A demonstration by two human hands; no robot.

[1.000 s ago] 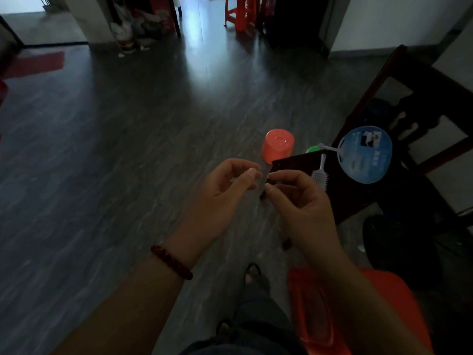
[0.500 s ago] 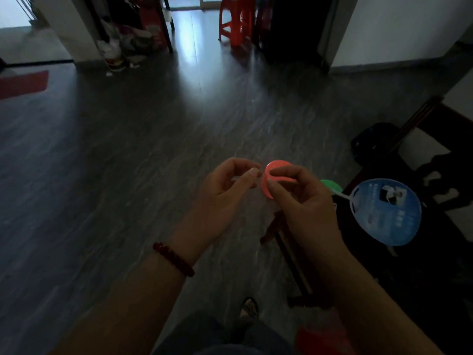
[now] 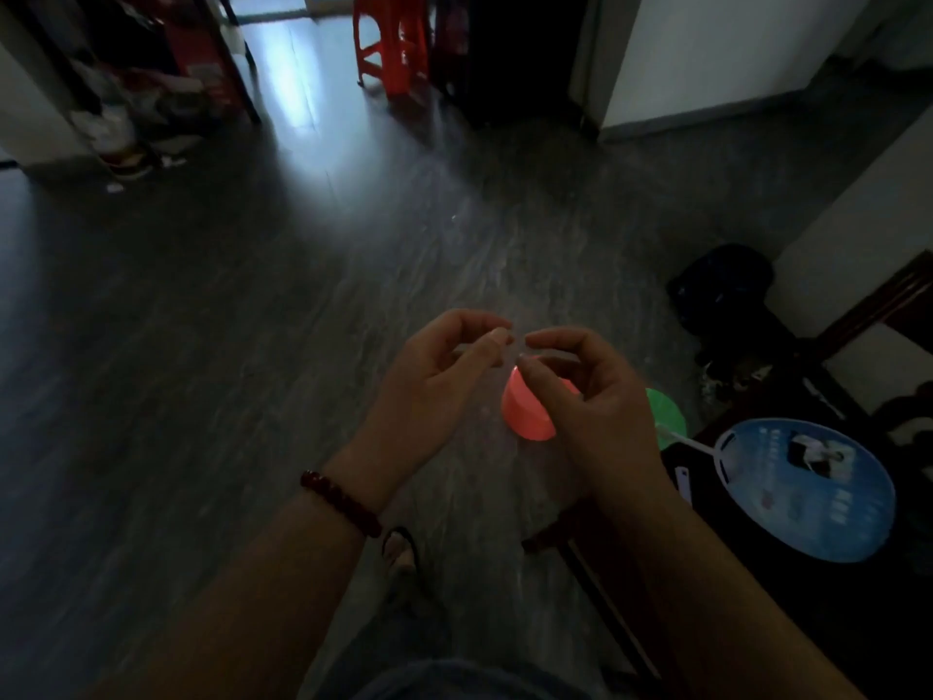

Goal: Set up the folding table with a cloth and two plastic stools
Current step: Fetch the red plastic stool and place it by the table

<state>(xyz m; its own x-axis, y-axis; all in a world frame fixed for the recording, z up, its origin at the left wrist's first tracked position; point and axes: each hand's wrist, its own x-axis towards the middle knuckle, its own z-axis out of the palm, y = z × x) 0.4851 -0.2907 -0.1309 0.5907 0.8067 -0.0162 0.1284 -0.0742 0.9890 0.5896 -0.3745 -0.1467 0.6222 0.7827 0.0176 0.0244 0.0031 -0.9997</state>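
Observation:
My left hand (image 3: pixel 434 386) and my right hand (image 3: pixel 590 396) are raised side by side in front of me, fingers curled. Thumb and forefinger of each pinch toward a small pale thing (image 3: pixel 520 352) between the fingertips; the dim light hides what it is. A red plastic stool (image 3: pixel 391 42) stands far off at the top, near a doorway. I see neither a folding table nor a cloth.
A pink cup (image 3: pixel 525 411) and a green lid (image 3: pixel 666 411) sit behind my right hand, on the corner of a dark wooden table (image 3: pixel 757 598) with a blue hand fan (image 3: pixel 802 492). Black bag (image 3: pixel 722 290) by the right wall. Shoes and clutter (image 3: pixel 126 133) at far left. Dark floor lies ahead.
The view has tilted up and forward, so the dark table and fan slid lower right and the red stool came nearer. My fingertips have drawn slightly apart.

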